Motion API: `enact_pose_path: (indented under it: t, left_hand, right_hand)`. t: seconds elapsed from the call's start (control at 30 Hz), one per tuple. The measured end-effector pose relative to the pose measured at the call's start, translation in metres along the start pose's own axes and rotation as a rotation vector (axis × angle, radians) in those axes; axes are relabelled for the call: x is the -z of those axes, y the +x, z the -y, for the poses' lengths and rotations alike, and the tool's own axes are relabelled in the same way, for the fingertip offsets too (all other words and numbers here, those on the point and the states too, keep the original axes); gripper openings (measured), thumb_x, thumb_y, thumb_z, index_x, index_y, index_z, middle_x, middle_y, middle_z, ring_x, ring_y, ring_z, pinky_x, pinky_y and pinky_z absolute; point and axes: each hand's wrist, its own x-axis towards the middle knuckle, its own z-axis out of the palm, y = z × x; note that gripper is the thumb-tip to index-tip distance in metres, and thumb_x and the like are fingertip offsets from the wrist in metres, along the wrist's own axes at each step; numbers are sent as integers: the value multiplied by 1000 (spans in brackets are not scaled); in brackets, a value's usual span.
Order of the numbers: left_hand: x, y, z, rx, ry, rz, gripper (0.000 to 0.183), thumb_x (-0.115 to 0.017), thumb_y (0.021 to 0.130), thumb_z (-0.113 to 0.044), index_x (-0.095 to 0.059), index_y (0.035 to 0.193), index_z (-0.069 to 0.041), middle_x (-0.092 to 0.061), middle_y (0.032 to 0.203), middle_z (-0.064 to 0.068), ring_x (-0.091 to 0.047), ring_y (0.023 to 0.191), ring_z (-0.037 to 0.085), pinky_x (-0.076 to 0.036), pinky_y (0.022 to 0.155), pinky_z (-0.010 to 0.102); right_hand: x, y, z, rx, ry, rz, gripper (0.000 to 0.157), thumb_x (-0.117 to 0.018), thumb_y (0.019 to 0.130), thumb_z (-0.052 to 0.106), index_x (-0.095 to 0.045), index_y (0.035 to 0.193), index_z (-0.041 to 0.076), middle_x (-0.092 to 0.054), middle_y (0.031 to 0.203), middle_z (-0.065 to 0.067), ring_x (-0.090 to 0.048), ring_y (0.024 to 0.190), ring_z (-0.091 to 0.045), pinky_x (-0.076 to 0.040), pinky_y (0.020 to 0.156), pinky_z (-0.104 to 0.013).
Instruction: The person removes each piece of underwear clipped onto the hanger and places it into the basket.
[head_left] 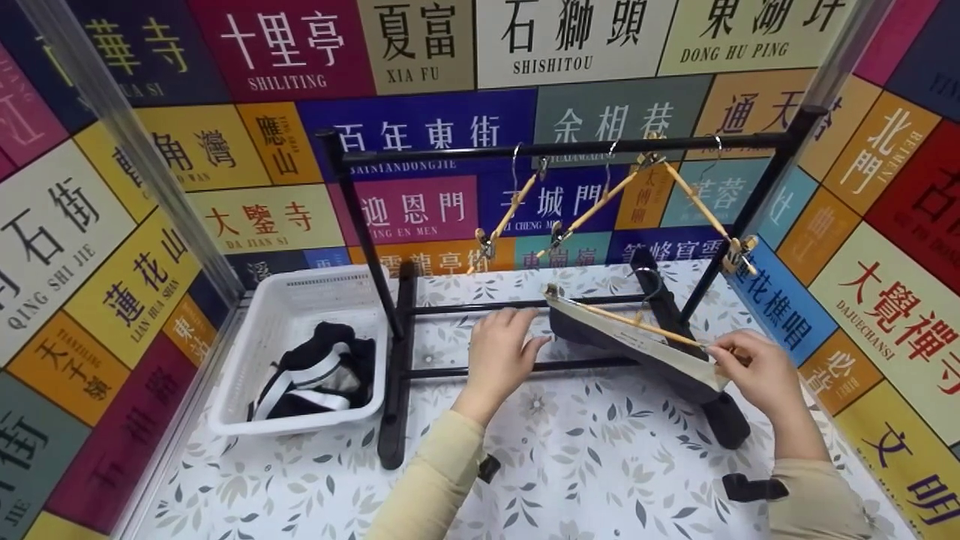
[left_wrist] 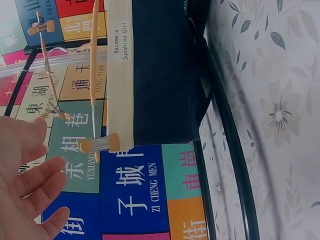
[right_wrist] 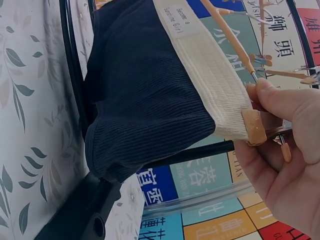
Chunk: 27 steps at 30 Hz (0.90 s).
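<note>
Navy ribbed underpants (right_wrist: 145,85) hang by their cream waistband (left_wrist: 120,60), printed "Become a Sunshine Girl", from a wooden clip hanger (head_left: 637,321). This hanger is tilted, its right end lower, in front of the rack's lower bars. My right hand (head_left: 761,375) pinches its right end beside the clip (right_wrist: 255,127), thumb on the metal rod. The other clip (left_wrist: 100,144) grips the waistband's far corner. My left hand (head_left: 504,352) is apart from it, to the left, fingers loosely bent and holding nothing.
A black rack (head_left: 465,154) stands on the leaf-patterned tabletop (head_left: 555,450). From its rail hang wooden clip hangers (head_left: 600,206) with no garments on them. At left, a white basket (head_left: 225,409) holds black, white and grey garments (head_left: 322,375). Sign-covered walls (head_left: 420,202) enclose the table.
</note>
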Motion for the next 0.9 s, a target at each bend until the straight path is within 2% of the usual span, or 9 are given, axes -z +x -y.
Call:
enact_pose_path:
  t: [0.2, 0.37, 0.5, 0.67, 0.9]
  left_hand:
    - [-3, -2, 5, 5, 35, -13, 41, -77, 86, -32, -65, 122, -16, -66, 110, 3, -60, 98, 24, -48, 81, 42]
    - [-5, -5, 10, -8, 63, -24, 53, -80, 84, -35, -62, 129, -15, -64, 118, 5, -59, 106, 26, -47, 86, 43]
    - [-6, -9, 13, -32, 96, -36, 57, -81, 82, -37, -61, 130, -13, -63, 119, 5, -59, 106, 27, -47, 89, 44]
    - [-9, -13, 17, -55, 116, -33, 49, -81, 82, -31, -64, 125, -13, -67, 113, 3, -60, 101, 26, -48, 85, 43]
    - [-10, -19, 22, -52, 96, -24, 26, -80, 82, -23, -68, 103, -15, -69, 97, 0, -61, 91, 23, -47, 77, 40]
  right_hand:
    - [-5, 1, 4, 86, 41, 22, 4, -72, 89, 5, -72, 86, 8, -66, 87, -4, -54, 69, -4, -42, 62, -12]
    - [-8, 1, 6, 122, 60, 45, 4, -72, 90, 7, -73, 87, 7, -65, 86, -1, -53, 69, -5, -42, 61, -13]
    - [-11, 2, 6, 172, 88, 35, 9, -73, 87, 0, -72, 84, 9, -65, 86, 0, -52, 71, -5, -41, 62, -13]
    - [-14, 3, 6, 226, 119, 12, 24, -75, 82, -8, -71, 81, 16, -66, 87, 2, -53, 75, -5, -41, 65, -13]
    - [-17, 4, 10, 296, 163, 27, 26, -74, 79, -12, -71, 82, 13, -65, 85, 1, -53, 75, -7, -41, 66, -14]
